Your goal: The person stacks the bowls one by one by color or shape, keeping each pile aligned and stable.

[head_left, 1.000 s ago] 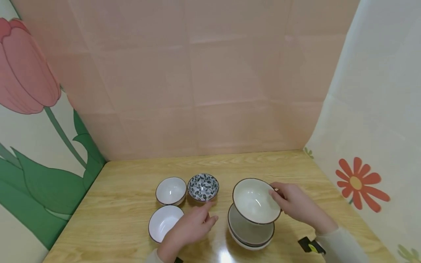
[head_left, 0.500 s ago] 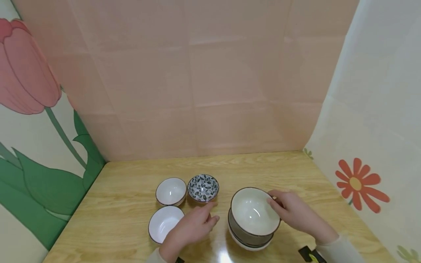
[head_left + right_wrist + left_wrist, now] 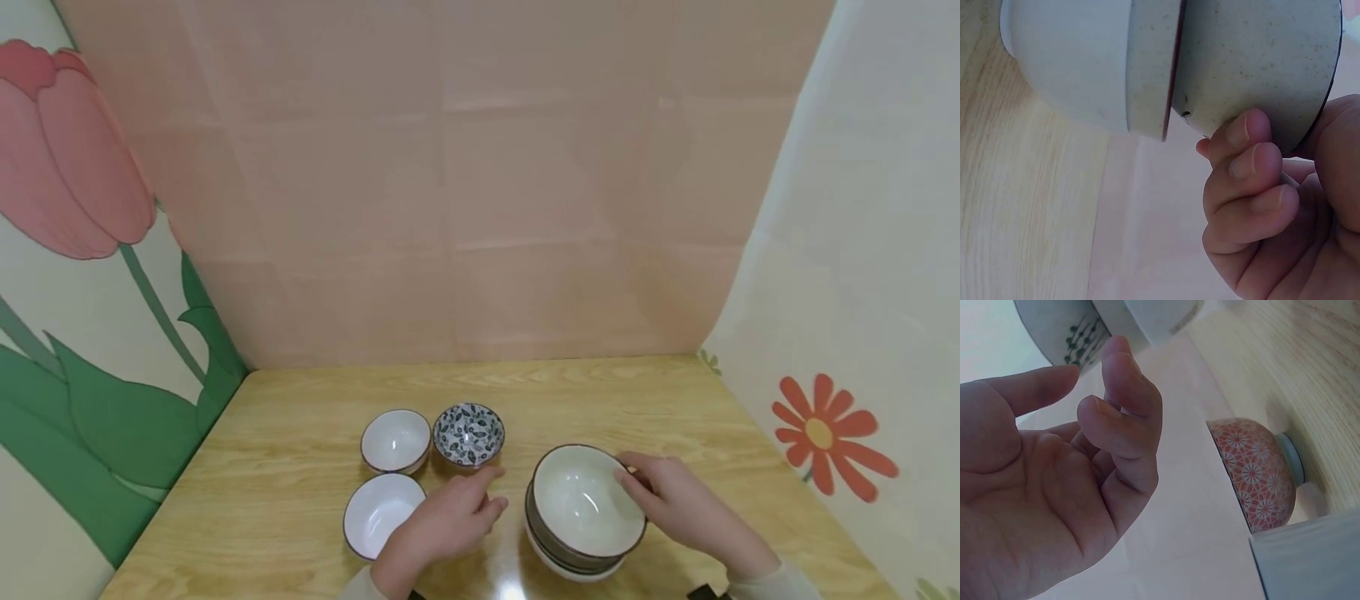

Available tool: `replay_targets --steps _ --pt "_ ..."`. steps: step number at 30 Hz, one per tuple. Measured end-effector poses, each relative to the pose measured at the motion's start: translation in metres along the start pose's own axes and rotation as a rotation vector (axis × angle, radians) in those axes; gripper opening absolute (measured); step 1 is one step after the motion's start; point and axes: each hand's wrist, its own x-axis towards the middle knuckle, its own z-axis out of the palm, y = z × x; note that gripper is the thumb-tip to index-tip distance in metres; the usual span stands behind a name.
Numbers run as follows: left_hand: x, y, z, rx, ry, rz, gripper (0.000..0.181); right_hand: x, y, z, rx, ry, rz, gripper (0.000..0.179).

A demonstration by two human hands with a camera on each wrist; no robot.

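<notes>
A cream bowl with a dark rim point(image 3: 588, 500) is gripped at its right edge by my right hand point(image 3: 678, 508), thumb on the inside and fingers outside. It sits low in the top of a stack of bowls point(image 3: 558, 558). In the right wrist view the held bowl point(image 3: 1260, 56) rises from the brown-rimmed bowl below point(image 3: 1154, 69), and curled fingers point(image 3: 1244, 169) press its wall. My left hand point(image 3: 450, 517) hovers with loosely bent fingers, holding nothing, between the stack and a white bowl point(image 3: 378, 517). Just beyond its fingertips stands a blue-and-white leaf-patterned bowl point(image 3: 468, 435).
Another white-lined bowl point(image 3: 395, 440) stands beside the patterned one on the wood-grain table point(image 3: 300, 450). A bowl with a red flower-patterned outside point(image 3: 1254, 475) appears in the left wrist view. Pink sheeting point(image 3: 450, 208) closes the back; printed sheets point(image 3: 862, 292) line the sides.
My right hand has lowered the cream bowl from above the stack down into it. The left hand has stayed nearly still, and the head view has shifted slightly.
</notes>
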Motion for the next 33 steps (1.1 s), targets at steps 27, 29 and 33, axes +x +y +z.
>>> replay_targets --steps 27,29,33 --pt "0.010 0.008 0.005 -0.090 0.094 0.089 0.016 -0.003 0.007 0.010 -0.026 0.043 -0.049 0.016" --pt "0.011 0.009 0.005 -0.090 0.098 0.087 0.014 -0.003 0.008 0.012 -0.027 0.046 -0.048 0.015" --pt "0.012 0.008 0.008 -0.085 0.095 0.086 0.018 -0.002 0.008 0.014 -0.022 0.041 -0.035 0.017"
